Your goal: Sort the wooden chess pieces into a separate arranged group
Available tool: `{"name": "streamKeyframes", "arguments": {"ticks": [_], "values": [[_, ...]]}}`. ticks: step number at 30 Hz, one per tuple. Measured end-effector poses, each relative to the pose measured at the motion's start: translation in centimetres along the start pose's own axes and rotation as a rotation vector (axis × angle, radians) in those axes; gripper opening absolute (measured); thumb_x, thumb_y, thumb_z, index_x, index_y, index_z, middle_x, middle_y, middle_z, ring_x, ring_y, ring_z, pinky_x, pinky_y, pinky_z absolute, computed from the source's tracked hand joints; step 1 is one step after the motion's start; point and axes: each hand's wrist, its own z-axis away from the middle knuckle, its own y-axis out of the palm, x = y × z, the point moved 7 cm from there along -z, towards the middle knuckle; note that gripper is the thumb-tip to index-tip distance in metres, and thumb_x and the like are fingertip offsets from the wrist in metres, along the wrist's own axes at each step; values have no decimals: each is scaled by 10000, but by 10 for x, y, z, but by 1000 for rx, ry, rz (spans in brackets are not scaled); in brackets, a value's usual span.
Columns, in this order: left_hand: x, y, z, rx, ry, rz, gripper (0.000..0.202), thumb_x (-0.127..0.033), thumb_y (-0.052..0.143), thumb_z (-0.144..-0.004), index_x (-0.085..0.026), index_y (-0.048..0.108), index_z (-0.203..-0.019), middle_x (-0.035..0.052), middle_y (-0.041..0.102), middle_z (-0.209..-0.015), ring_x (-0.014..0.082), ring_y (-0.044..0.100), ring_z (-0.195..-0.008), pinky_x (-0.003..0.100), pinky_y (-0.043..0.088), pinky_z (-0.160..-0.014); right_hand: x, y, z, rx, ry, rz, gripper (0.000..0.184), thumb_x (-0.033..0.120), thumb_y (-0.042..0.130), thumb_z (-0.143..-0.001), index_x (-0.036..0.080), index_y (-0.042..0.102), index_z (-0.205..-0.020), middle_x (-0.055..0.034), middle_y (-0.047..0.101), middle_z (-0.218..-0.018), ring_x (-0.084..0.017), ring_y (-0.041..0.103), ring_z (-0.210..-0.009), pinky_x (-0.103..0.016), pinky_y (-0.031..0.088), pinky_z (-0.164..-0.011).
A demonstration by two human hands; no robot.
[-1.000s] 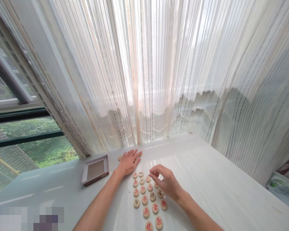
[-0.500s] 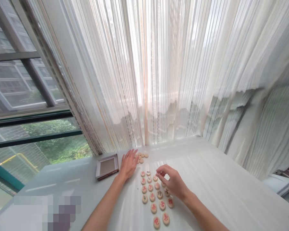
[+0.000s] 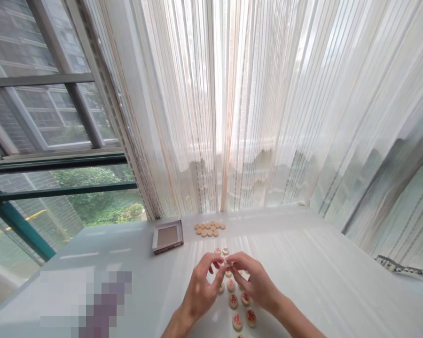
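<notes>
Over the rows of xiangqi pieces (image 3: 237, 321), which carry red or black characters, my two hands meet fingertip to fingertip. My right hand (image 3: 256, 279) is closed in a pinch on a small pale xiangqi piece (image 3: 229, 264). From the other side, my left hand (image 3: 201, 284) has its curled thumb and fingers at the same piece. The fingers cover much of it, so its character cannot be read. Just beyond the fingertips lie a red-marked piece (image 3: 217, 250) and a black-marked piece (image 3: 225, 251). Both hands hide several pieces in the middle rows.
A cluster of blank-looking pieces (image 3: 210, 229) lies farther back on the white table (image 3: 324, 281). Left of them sits an open shallow box (image 3: 168, 236). A sheer curtain (image 3: 211, 117) hangs along the table's far edge, with a window (image 3: 56, 117) at the left.
My left hand has drawn back from the far cluster and come to my right hand. My right hand has stayed over the rows. The view has turned slightly left.
</notes>
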Motion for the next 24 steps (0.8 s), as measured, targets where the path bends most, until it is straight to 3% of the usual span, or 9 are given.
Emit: {"name": "streamKeyframes", "arguments": {"ticks": [7,14,19,24], "values": [[18,4,15,45,-51,31,111,-325,555,-957,-262,634,-1004,42,691,-896,199,650,-781,324,536,-720,2,9,7,78,32,135,113,229,570,-958,240,631,-1053,-27,707,-945,-177,680,-858,-286,551,-817],[19,-1,19,-18,-142,112,141,-340,563,-961,-239,650,-912,20,701,-819,184,666,-753,288,529,-727,2,14,13,96,16,279,160,209,637,-894,253,626,-1047,-17,721,-908,-184,685,-822,-286,544,-790],[15,3,19,-2,-144,205,179,-346,539,-976,-229,674,-963,42,725,-857,189,683,-781,296,539,-747,-6,13,15,92,21,292,164,250,628,-916,246,624,-1081,-46,727,-943,-199,688,-836,-307,559,-792],[8,6,19,63,-124,204,217,-310,550,-967,-224,620,-1154,66,729,-913,200,675,-808,312,542,-762,-11,10,15,62,46,286,156,277,614,-936,247,623,-1089,-51,721,-926,-206,681,-820,-320,569,-768]]}}
